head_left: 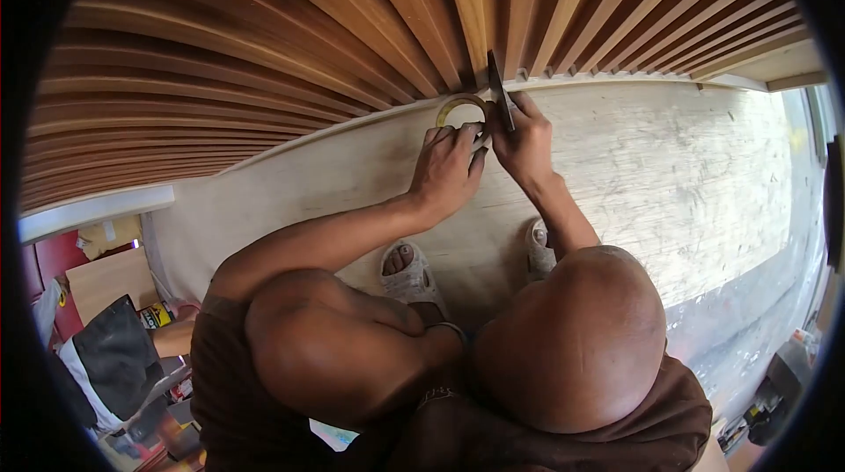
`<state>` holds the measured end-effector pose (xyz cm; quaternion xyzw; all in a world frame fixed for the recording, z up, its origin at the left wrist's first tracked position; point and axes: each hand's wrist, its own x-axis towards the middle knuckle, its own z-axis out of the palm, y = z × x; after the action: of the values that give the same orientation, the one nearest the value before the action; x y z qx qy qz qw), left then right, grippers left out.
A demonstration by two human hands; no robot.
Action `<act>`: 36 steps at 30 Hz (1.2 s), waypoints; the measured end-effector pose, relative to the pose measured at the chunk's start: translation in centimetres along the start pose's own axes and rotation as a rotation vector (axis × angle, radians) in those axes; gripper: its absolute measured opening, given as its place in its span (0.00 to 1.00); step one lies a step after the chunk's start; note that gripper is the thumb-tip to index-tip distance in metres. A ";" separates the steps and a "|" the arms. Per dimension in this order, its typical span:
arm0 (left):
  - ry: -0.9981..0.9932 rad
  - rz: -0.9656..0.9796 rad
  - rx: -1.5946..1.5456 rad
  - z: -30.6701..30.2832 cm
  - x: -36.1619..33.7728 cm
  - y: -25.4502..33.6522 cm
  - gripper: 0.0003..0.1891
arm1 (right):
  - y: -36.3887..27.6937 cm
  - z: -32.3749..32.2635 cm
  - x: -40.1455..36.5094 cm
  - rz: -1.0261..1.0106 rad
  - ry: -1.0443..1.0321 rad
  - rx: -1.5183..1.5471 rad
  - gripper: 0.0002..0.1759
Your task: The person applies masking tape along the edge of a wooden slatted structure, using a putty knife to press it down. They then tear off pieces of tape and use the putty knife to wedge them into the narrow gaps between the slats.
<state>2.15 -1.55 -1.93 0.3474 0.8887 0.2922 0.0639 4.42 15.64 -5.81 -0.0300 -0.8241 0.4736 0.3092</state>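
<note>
My left hand (444,171) is closed on a roll of tape (451,106), a yellowish ring that stands out beyond the fingers. Close beside it, my right hand (526,145) grips a dark, flat, narrow blade-like tool (500,89), its pointed end toward the slats. Both hands meet low down, at the foot of a wall of brown wooden slats (387,14). Fingers cover part of the tape and the lower end of the tool.
Under me lies a pale, scuffed plywood board (669,164), along the slats' light bottom rail (334,131). My knees and sandals (409,274) are close below the hands. Another person's arm (173,337) shows at left among boxes. Dark equipment (783,384) stands lower right.
</note>
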 end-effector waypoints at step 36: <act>0.099 0.089 0.043 0.3 0.1 0.4 0.17 | 1.2 -1.7 0.2 0.072 0.023 0.096 0.09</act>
<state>2.38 -1.11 -2.00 0.3730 0.8806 0.2924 -0.0010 4.90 17.70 -6.10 -0.0501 -0.7952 0.5231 0.3025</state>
